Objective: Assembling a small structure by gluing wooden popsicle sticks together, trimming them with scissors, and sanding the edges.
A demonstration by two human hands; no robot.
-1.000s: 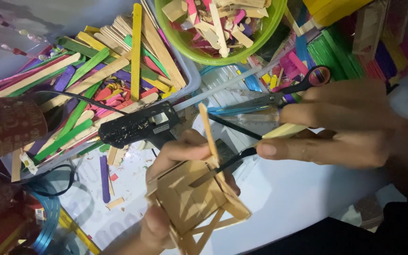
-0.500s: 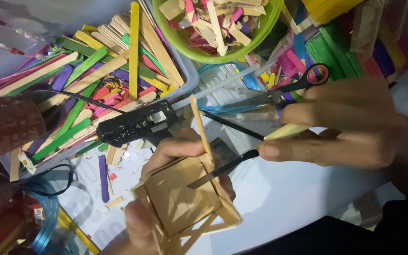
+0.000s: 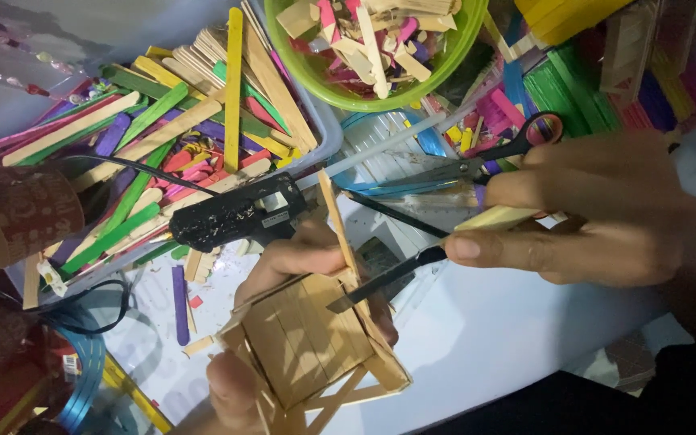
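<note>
My left hand [image 3: 287, 259] grips a small box-like frame of plain craft sticks [image 3: 308, 338] from behind and below; the thumb shows at its lower left corner. One long stick [image 3: 337, 225] rises from the frame's upper edge. My right hand [image 3: 606, 211] holds a thin knife with a pale wooden handle [image 3: 497, 217]. Its dark blade [image 3: 384, 278] slants down-left, and the tip rests on the frame's flat face beside the long stick.
A black glue gun [image 3: 235, 213] lies just behind the frame, its cord trailing left. A tray of coloured craft sticks [image 3: 163, 153] sits at upper left, a green bowl [image 3: 316, 76] of stick offcuts at top, scissors [image 3: 477, 165] under my right hand, a brown roll [image 3: 18, 213] at left.
The frame has shifted a little left and turned in my left hand. The blade tip has slid leftward onto the frame's face. My right hand stayed nearly in place.
</note>
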